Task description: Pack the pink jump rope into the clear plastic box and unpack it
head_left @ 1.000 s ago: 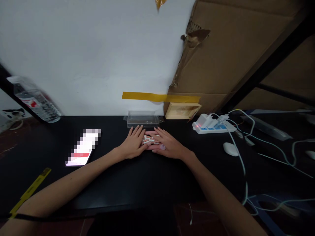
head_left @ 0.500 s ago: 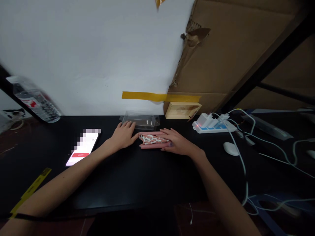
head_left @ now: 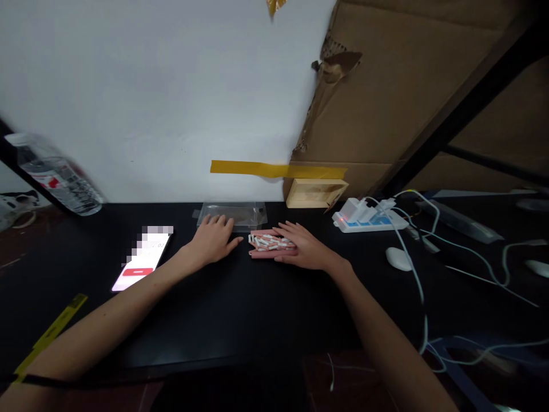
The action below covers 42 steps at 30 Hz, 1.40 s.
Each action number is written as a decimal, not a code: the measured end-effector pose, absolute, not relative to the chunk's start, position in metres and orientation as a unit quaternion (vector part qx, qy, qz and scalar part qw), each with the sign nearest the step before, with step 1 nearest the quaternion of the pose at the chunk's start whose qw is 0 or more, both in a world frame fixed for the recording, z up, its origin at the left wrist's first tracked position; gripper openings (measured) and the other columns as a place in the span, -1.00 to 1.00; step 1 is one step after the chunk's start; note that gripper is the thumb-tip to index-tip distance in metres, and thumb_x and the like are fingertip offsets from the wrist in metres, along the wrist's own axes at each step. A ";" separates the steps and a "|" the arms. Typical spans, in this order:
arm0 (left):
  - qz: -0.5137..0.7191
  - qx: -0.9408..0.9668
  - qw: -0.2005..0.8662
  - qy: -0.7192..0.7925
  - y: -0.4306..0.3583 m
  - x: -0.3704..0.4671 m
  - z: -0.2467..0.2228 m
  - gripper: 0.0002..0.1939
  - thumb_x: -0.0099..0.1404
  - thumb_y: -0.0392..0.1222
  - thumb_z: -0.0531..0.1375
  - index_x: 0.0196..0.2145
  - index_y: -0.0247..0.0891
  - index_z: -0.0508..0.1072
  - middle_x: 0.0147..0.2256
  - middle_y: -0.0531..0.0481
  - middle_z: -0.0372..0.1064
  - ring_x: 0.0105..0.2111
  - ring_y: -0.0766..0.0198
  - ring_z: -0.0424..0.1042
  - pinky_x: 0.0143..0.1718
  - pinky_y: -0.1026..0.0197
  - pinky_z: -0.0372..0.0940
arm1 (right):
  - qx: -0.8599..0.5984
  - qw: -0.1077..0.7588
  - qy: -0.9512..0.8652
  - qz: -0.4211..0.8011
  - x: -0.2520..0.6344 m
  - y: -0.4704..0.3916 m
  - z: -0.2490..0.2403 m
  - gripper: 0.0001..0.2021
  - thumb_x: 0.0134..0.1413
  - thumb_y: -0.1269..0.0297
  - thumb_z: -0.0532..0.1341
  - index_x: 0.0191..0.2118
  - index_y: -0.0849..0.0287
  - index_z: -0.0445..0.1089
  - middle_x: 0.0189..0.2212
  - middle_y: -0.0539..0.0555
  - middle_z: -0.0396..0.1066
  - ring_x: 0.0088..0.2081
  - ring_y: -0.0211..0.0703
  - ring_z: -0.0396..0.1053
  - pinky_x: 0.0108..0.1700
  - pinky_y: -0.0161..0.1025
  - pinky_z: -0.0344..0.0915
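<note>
Two hands, both open: left hand (head_left: 212, 241) fingers at the clear plastic tray (head_left: 245, 213), right hand (head_left: 309, 247) spread over the right end of the pink holder (head_left: 262, 255), mid-tabletop (head_left: 240, 312), where light, level pressure should best keep its white-tipped pieces (head_left: 271, 242) contained.

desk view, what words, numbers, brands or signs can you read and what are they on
"02" on the phone screen; any characters around it are pixelated or unclear.
Red button on that screen: tiny pale marks, too small to read.
Bottle label: red and white, too blurred to read.
Yellow strip: dark marks, too small and dim to read.
</note>
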<state>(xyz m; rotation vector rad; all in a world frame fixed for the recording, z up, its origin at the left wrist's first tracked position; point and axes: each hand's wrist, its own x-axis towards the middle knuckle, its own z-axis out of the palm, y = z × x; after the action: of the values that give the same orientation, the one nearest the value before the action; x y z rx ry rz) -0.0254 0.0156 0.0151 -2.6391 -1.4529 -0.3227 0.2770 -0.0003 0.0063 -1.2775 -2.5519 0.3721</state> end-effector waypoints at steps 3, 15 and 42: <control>-0.111 -0.839 0.076 -0.528 0.010 -0.021 0.025 -0.44 0.44 0.20 -0.10 -0.01 -0.31 0.41 -0.12 -0.29 0.46 -0.03 -0.21 0.42 0.20 -0.33 -0.01 | -0.454 0.116 -0.873 0.136 0.278 0.000 0.008 -0.15 0.09 -0.24 0.24 0.40 0.01 0.06 0.36 0.17 0.14 0.41 0.27 -0.06 0.38 0.33 -0.12; -0.137 -0.811 0.027 -0.568 0.043 -0.035 -0.012 -0.24 0.44 0.28 -0.14 0.36 -0.32 0.10 0.33 -0.48 -0.02 0.33 -0.51 -0.10 0.19 -0.52 -0.14 | -0.485 0.095 -0.858 0.140 0.288 0.005 0.007 -0.13 0.12 -0.31 0.16 0.42 0.02 0.01 0.40 0.18 0.04 0.43 0.26 -0.14 0.39 0.32 -0.17; -0.108 -0.939 -0.018 -0.325 0.023 -0.031 0.016 -0.35 0.40 0.28 0.01 0.32 -0.05 0.19 0.39 -0.13 -0.04 0.37 -0.14 -0.04 0.33 -0.26 -0.15 | -0.477 0.136 -0.837 0.230 0.325 0.023 -0.002 -0.06 -0.12 -0.20 0.41 0.37 -0.07 0.13 0.45 0.17 -0.12 0.45 0.32 -0.29 0.36 0.38 -0.14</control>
<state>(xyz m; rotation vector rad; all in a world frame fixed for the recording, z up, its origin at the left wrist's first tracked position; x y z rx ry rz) -0.0309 0.0226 0.0161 -2.9851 -1.0312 -0.3441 0.3247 0.0230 -0.0021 -1.3820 -2.4247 0.6664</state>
